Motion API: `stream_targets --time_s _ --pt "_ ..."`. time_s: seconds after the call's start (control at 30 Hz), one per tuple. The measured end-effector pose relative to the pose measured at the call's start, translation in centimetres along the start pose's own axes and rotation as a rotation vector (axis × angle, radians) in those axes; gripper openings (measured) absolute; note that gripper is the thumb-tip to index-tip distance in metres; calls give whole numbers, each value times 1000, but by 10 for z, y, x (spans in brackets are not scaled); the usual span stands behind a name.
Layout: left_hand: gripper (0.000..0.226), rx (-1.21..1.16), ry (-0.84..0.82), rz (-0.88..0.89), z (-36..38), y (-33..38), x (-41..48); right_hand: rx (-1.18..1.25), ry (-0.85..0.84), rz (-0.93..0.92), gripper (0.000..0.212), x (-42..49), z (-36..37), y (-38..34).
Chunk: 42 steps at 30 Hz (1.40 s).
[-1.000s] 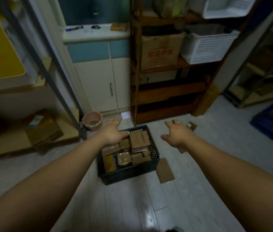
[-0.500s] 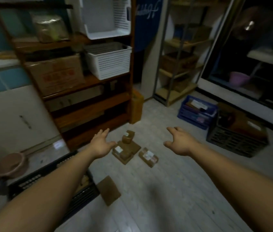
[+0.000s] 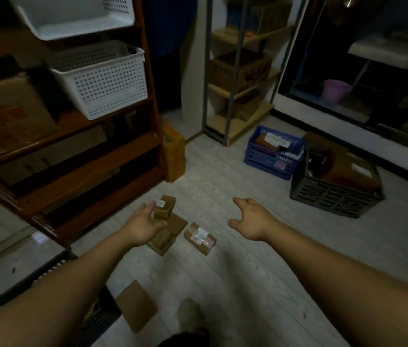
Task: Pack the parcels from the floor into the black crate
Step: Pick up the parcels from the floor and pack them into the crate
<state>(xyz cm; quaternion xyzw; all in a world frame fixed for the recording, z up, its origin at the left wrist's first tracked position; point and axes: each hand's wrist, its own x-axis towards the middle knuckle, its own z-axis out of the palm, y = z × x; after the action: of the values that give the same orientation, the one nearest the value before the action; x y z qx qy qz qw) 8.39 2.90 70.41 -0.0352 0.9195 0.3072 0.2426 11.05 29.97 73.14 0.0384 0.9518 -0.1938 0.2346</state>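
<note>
A few brown parcels lie on the pale floor in the middle of the head view. A small box [image 3: 164, 208] stands on a flat parcel [image 3: 175, 224], with another parcel [image 3: 160, 241] partly under my wrist. A labelled parcel [image 3: 200, 238] lies to their right. My left hand [image 3: 142, 224] hovers open just left of the small box, fingers near it. My right hand [image 3: 252, 219] is open over bare floor to the right, holding nothing. The black crate [image 3: 55, 267] shows only its rim at the lower left, mostly hidden by my left arm. A flat brown envelope [image 3: 136, 305] lies beside it.
A dark wooden shelf unit [image 3: 77, 156] with white baskets [image 3: 102, 78] stands on the left. An orange box [image 3: 172, 154] leans at its end. A blue crate [image 3: 274, 152] and another black crate [image 3: 335, 189] holding boxes sit at the right. My foot [image 3: 190, 315] is at the bottom.
My view swung right from the black crate to the parcels on the floor. Both hands moved closer to the parcels; my left hand now reaches the small box.
</note>
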Motion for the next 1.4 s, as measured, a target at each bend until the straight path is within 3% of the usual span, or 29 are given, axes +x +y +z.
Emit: stream_targets --time_s 0.17,0.33,0.43,0.57,0.73,0.9,1.1,1.3,1.4 --pt "74 -41 -101 -20 10 39 88 44 -15 38 76 66 -37 18" --pt "108 -14 -163 -61 43 20 198 84 -44 75 75 118 -57 39" --pt "80 -135 -182 -123 32 68 177 84 -123 67 76 156 -58 51" --pt "54 -300 -128 -150 52 75 193 40 -248 6 73 211 -53 65" --pt "74 -455 -8 -411 90 63 221 -97 -446 -125 72 295 -48 86" --pt "75 -531 70 -638 156 67 246 -104 -548 -205 71 381 -36 112" --pt "75 -547 11 -810 251 29 298 -54 -599 -246 66 463 43 140" --pt "75 -549 22 -799 359 -50 401 63 -597 -188 70 543 199 185" --pt "74 -683 95 -793 407 -86 450 141 -602 -130 71 579 283 210"
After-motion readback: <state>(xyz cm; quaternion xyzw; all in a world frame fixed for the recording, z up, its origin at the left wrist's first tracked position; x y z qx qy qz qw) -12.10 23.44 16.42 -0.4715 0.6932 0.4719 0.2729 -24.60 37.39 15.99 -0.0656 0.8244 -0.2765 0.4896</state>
